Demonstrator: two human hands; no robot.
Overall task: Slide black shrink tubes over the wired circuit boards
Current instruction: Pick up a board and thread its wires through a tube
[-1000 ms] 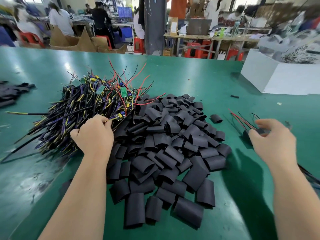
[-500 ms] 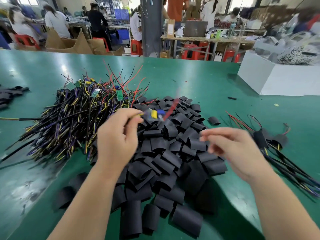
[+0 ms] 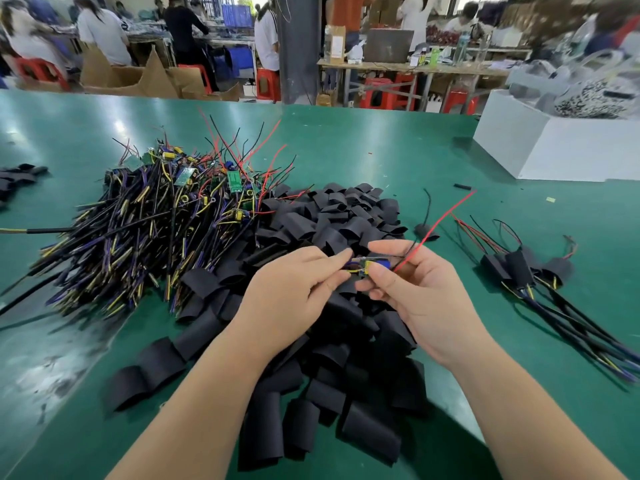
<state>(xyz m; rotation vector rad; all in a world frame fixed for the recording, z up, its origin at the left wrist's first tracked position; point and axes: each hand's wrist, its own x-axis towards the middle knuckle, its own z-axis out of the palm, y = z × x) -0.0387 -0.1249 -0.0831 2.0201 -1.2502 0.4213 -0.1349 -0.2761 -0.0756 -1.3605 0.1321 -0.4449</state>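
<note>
Left hand (image 3: 294, 296) and right hand (image 3: 419, 299) meet over the heap of flat black shrink tubes (image 3: 332, 223). Both pinch one small wired circuit board (image 3: 370, 266), held just above the heap. The board sits between the fingertips of both hands. Left thumb and forefinger are curled on its left end, where yellow and purple leads come out. Right thumb lies over its near edge, right fingers curled behind. The board is bare and carries yellow and blue parts. A thin red wire (image 3: 435, 225) and a black one run from its right end, up past the right fingers. A big pile of bare wired boards (image 3: 156, 220) lies left of the heap on the green table mat (image 3: 381, 150). Sleeved boards (image 3: 519, 268) lie right, well apart. A white box (image 3: 554, 150) is at far right.
</note>
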